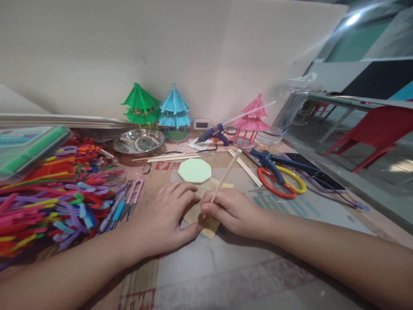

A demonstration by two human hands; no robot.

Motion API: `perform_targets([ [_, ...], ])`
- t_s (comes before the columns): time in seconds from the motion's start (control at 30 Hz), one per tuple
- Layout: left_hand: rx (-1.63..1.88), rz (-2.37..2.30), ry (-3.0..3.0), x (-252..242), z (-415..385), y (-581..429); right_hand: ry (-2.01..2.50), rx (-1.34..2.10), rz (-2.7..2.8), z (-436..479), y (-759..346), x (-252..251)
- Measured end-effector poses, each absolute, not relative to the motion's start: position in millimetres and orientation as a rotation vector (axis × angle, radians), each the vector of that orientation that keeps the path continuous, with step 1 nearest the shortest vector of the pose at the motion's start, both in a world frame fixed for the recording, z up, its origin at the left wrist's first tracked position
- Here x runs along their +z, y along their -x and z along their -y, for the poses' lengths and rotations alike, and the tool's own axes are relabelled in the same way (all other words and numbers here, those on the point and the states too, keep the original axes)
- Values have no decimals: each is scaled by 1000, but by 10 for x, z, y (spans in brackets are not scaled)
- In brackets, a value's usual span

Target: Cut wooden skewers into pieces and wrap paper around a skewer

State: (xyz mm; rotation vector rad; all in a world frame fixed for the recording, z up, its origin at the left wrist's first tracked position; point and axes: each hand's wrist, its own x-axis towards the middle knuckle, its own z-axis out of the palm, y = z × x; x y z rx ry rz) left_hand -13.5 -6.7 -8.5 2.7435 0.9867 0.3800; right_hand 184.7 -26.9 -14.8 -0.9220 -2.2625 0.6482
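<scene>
My right hand is closed around a thin wooden stick that slants up and to the right. The stick's lower end is hidden in my fist, just above a tan piece of paper. My left hand lies palm down at the left side of this paper, thumb and fingers apart, steadying it against the cardboard. Just beyond both hands sits a pale green octagonal piece. More wooden sticks lie behind it and to its right.
Colourful pipe cleaners pile up at left beside pink-handled snips. At right lie scissors, pliers and a phone. Behind stand a glue gun, a metal dish and green, blue and pink little pavilions.
</scene>
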Motion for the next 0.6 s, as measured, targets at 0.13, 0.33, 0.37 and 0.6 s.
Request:
perform_targets([
  [0.13,403,-999,-2765,-108,57,141,905,584,2253,271,-1860,-169],
  [0.33,369,-1021,-2747,-103,53,139,983,341,2344,147,-1918,-192],
  [0.37,363,-1028,-2742,-100,56,141,1011,307,2327,142,-1923,-191],
  [0.6,377,-1006,-2759,-107,68,162,995,339,2394,184,-1907,-171],
])
